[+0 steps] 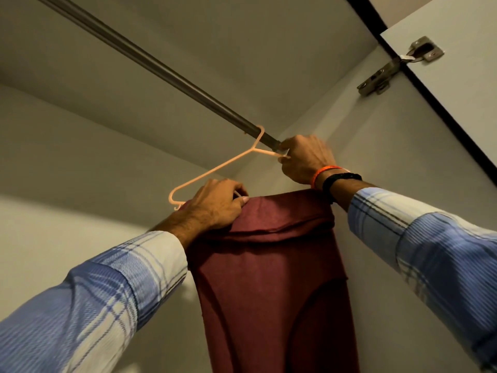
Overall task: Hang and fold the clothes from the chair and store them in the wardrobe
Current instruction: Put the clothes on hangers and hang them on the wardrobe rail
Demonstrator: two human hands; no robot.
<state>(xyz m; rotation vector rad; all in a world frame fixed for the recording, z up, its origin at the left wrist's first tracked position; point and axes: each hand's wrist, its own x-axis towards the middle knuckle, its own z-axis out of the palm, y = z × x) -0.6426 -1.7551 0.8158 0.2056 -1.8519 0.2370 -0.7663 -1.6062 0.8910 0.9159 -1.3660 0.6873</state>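
Head view, looking up into the wardrobe, recorded both hands raised at the rail. Fingers of the right hand [306,158] were curled round the right arm of the pale peach plastic hanger [215,169], close to the point where the rail meets the side wall. Fingers of the left hand [215,204] were curled over the hanger's lower bar and pinched the top fold of the maroon knitted garment [274,278] against it. In my judgement the two grips steadied the hanger level while the cloth was kept from sliding off.

The hanger's hook sat over the dark brown metal rail [150,63], so the garment was already inside the wardrobe, draped over the bar and hanging straight down between the forearms. The hanging step appeared nearly complete; release was not yet made.

The hanger was at the far right end of the rail, just beside the pale grey wardrobe side wall [382,157]. Room on that side was tight: the right knuckles were close to the wall. To the left the rail ran bare and offered free travel. The silver metal door hinge [398,68] sat well above and right of the hands. Blue-and-white checked sleeves [430,238] covered both forearms, with orange and black wristbands [333,176] on the right wrist.
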